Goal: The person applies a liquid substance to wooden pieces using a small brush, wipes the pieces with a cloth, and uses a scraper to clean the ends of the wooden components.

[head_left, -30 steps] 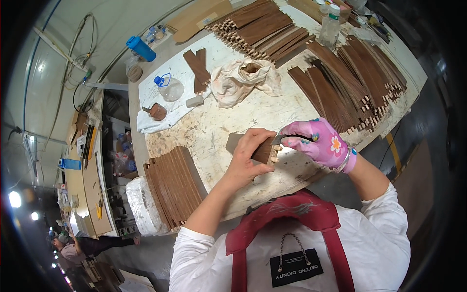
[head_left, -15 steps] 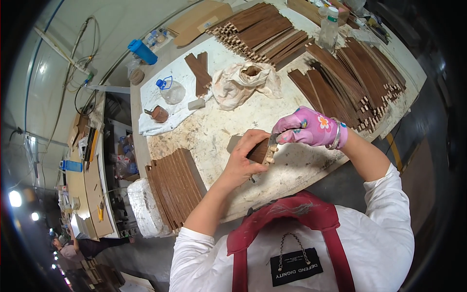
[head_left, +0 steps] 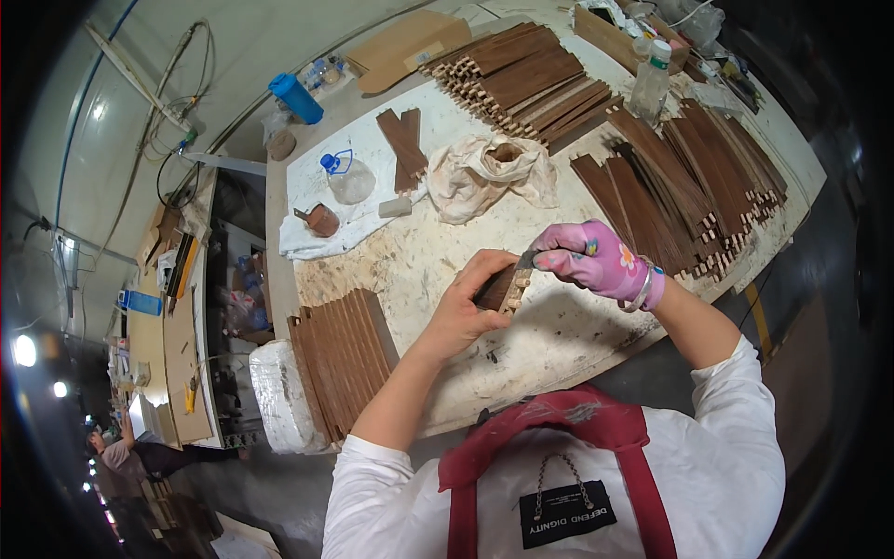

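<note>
Bare, my left hand (head_left: 460, 309) is wrapped round a dark brown wooden board (head_left: 494, 291) above the middle of the table. Pale dowels (head_left: 518, 291) stick out of the board's end, which points to the right. A pink flowered glove covers my right hand (head_left: 594, 263); its fingers pinch a small dark grey piece (head_left: 527, 259) against the far corner of that end. Too little of this piece shows to tell its kind. Beyond my hands lies a crumpled, stained white cloth (head_left: 456, 182).
Stacks of dowelled boards lie at the back (head_left: 531, 84) and at the right (head_left: 652, 186). More boards (head_left: 340, 349) stand in a row at the near left. A jug (head_left: 350, 182), a small brown pot (head_left: 323, 221) and a grey block (head_left: 395, 207) sit on a white cloth (head_left: 303, 238). A clear bottle (head_left: 649, 88) stands at the back right.
The view has shifted slightly. My gloved right hand has tilted and dropped a little at the board's end, with the dark piece showing more. My left hand keeps its hold on the board.
</note>
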The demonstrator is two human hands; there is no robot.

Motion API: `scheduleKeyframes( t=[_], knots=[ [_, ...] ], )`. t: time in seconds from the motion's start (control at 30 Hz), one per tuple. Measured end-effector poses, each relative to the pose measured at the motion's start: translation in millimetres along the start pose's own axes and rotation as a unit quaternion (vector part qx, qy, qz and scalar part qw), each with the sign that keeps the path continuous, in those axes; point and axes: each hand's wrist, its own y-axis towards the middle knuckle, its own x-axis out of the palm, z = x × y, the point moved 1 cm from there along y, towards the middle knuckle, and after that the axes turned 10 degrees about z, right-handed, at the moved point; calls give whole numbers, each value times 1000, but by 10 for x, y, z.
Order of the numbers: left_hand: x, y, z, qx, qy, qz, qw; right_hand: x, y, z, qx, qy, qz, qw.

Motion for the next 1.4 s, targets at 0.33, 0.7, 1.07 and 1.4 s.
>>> scheduleKeyframes(
  t=[0.33, 0.7, 1.07, 1.4],
  knots=[
    [13, 13, 21, 14, 0, 8, 1000, -23, -4, -62, -109, -94, 16, 989],
    [22, 33, 7, 19, -5, 13, 1000, -31, 33, -147, -8, -42, -8, 999],
    [8, 49, 19, -7, -18, 6, 1000, -105, 130, -120, -51, -67, -50, 995],
    [-116, 63, -26, -43, -96, -7, 994, -83, 302, -147, -84, -78, -114, 987]
  ],
)
